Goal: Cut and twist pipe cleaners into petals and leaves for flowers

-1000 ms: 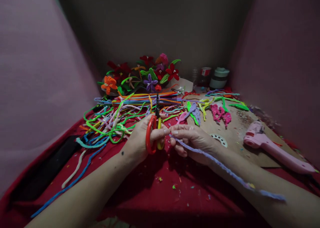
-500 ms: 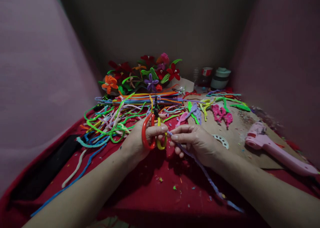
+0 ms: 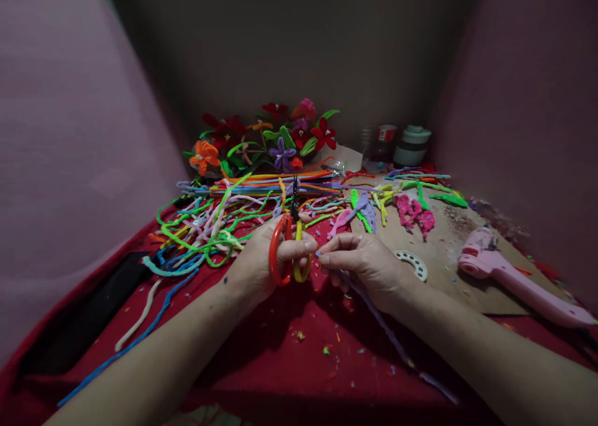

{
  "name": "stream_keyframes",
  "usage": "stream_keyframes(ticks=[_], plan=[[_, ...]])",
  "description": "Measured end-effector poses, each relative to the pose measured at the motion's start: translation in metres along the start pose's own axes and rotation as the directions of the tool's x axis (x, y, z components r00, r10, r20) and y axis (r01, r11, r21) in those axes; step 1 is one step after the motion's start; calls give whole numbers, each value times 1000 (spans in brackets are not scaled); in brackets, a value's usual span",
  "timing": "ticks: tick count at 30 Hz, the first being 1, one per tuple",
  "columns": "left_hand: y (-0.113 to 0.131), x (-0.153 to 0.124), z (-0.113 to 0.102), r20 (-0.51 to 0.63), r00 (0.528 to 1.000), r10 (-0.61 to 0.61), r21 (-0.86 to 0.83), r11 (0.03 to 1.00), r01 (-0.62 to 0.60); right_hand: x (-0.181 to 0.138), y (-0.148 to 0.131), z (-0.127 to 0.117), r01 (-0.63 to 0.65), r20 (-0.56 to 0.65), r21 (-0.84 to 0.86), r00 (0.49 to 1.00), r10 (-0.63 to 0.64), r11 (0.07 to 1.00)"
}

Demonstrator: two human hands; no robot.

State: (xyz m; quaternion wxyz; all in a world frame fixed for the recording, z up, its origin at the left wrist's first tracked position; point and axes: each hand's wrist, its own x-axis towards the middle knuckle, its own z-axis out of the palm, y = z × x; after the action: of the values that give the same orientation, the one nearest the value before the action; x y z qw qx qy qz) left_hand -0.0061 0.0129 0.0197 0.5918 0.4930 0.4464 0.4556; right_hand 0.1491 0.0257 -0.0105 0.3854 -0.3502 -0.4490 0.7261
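My left hand (image 3: 261, 255) is closed around a pair of scissors (image 3: 279, 258) with one red and one yellow handle loop; the dark blades point away from me. Its thumb and forefinger meet close to the tip of a purple pipe cleaner (image 3: 385, 332). My right hand (image 3: 362, 264) pinches that pipe cleaner near its end, and the long tail runs under the palm toward the table's front edge. The fingertips of both hands almost touch. Whether the left fingertips also grip the pipe cleaner I cannot tell.
Tangled pipe cleaners (image 3: 210, 245) cover the left of the red cloth (image 3: 280, 370). Behind stand fuzzy flowers (image 3: 283, 155) and a lidded jar (image 3: 412, 146). On the right, a brown board (image 3: 448, 276) bears pink twisted pieces (image 3: 413, 214) and a pink-handled device (image 3: 523, 283).
The scissors and my left hand have shifted slightly right, with the blades turned a little. My right fingers have curled in more, and the purple tail has swung slightly.
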Motion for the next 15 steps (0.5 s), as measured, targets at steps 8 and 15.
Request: stream_keyframes(ticks=[8,15], plan=[[-2,3,0,-26,999,-41,-64,997,39,3,4,-4,-21,0,51,1000,21,998],[-9,5,-6,12,999,-35,-141,989,36,-1,0,-1,-30,23,92,999,28,995]])
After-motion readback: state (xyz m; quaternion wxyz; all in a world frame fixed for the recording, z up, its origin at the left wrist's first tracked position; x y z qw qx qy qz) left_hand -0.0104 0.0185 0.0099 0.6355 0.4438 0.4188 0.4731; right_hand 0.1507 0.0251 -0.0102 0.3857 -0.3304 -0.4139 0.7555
